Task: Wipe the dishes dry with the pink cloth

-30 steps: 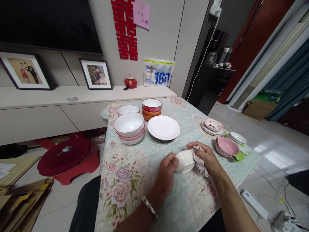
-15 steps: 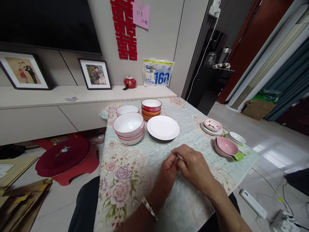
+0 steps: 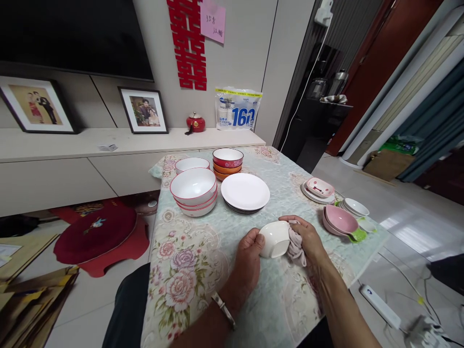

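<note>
A small white bowl [image 3: 274, 240] is tipped on its side above the table, its outside and foot turned toward me. My left hand [image 3: 250, 253] grips its left edge, thumb over the outer wall. My right hand [image 3: 307, 237] is closed on a pale pink cloth [image 3: 296, 247], which bunches against the bowl's right side. Beyond my hands lies a stack of white plates [image 3: 245, 192]. To its left stand stacked white bowls with red rims [image 3: 194, 187], and behind is a stack of red and orange bowls [image 3: 227, 158].
On the table's right side are pink bowls [image 3: 341, 220], small white bowls [image 3: 355, 207] and a pink patterned dish [image 3: 319, 187] on plates. The flowered tablecloth [image 3: 184, 280] hangs over the edges. A red stool [image 3: 96, 234] stands left; a power strip [image 3: 380, 305] lies right.
My hands were close together, hiding most of what they held. They have moved apart, and the white bowl and the pink cloth now show between them. The stacks have not moved.
</note>
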`<state>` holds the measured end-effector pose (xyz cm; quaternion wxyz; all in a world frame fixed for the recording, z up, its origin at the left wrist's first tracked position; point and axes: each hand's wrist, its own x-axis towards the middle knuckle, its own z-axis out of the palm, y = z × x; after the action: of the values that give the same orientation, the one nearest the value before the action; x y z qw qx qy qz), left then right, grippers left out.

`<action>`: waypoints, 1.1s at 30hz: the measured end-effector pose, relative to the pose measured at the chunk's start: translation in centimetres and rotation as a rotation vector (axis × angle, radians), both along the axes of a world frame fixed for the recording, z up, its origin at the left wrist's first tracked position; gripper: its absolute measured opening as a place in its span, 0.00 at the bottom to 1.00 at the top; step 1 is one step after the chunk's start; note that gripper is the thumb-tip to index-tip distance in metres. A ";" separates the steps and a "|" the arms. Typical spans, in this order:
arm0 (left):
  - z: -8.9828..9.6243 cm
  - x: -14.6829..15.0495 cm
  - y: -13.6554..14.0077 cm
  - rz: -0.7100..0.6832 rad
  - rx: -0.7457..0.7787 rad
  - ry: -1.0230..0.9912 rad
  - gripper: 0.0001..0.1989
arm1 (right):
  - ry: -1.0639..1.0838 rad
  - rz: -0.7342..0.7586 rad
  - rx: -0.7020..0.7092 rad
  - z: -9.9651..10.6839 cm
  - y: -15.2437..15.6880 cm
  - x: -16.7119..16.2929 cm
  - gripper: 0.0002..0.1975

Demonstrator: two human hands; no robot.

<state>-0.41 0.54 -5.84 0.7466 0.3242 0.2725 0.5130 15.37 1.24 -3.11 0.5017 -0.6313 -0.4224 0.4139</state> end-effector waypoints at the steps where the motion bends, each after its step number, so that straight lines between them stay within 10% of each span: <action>1: 0.0 0.0 0.0 0.001 0.002 0.002 0.13 | -0.009 -0.025 0.004 -0.3 -0.1 -0.2 0.16; 6: -0.6 0.3 -0.1 -0.011 0.017 0.012 0.12 | -0.204 -0.100 0.100 0.4 -1.1 -1.5 0.15; 15: -0.1 0.4 -0.3 -0.015 0.035 0.001 0.14 | -1.100 0.194 0.518 2.6 -2.3 -6.4 0.16; 23: -0.3 0.3 -0.4 -0.050 0.026 0.046 0.14 | -0.292 -0.012 0.137 1.7 0.1 -1.4 0.14; 33: -0.4 -0.1 -0.2 -0.088 0.112 0.165 0.15 | -0.119 0.022 0.050 0.6 0.8 0.5 0.18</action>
<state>-0.54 0.33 -6.19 0.7241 0.4181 0.2893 0.4660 15.87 1.99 -2.52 0.4868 -0.6375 -0.4684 0.3704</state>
